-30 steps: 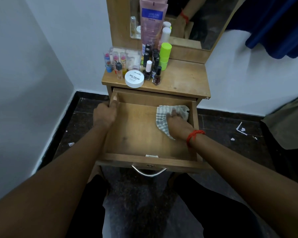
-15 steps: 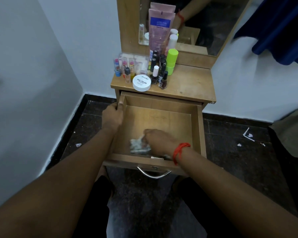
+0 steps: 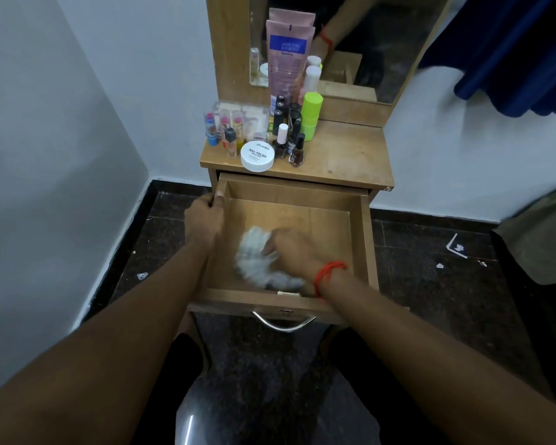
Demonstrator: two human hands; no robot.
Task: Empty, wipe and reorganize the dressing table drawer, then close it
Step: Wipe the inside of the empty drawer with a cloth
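The wooden drawer (image 3: pixel 334 220) of the dressing table stands pulled out, with only a cloth inside. My right hand (image 3: pixel 294 250) presses a pale checked cloth (image 3: pixel 254 255) onto the drawer floor near the front left; the cloth is blurred by motion. My left hand (image 3: pixel 204 218) grips the drawer's left wall at the back corner. The cosmetics stand on the table top (image 3: pixel 344 155): a white nail polish jar (image 3: pixel 257 155), several small bottles (image 3: pixel 289 136), lip balm sticks (image 3: pixel 222 126), a green container (image 3: pixel 312 115) and a pink tube (image 3: pixel 288 56).
A mirror (image 3: pixel 360 43) rises behind the table top. A metal handle (image 3: pixel 283 324) hangs on the drawer front. White walls close in on the left and behind. The dark floor holds paper scraps (image 3: pixel 456 247). Blue fabric (image 3: pixel 520 53) hangs upper right, an olive cloth (image 3: pixel 540 239) at right.
My right hand swept the cloth from the drawer's back right corner to the front left, then slightly back toward the middle. My left hand kept its grip on the left wall.
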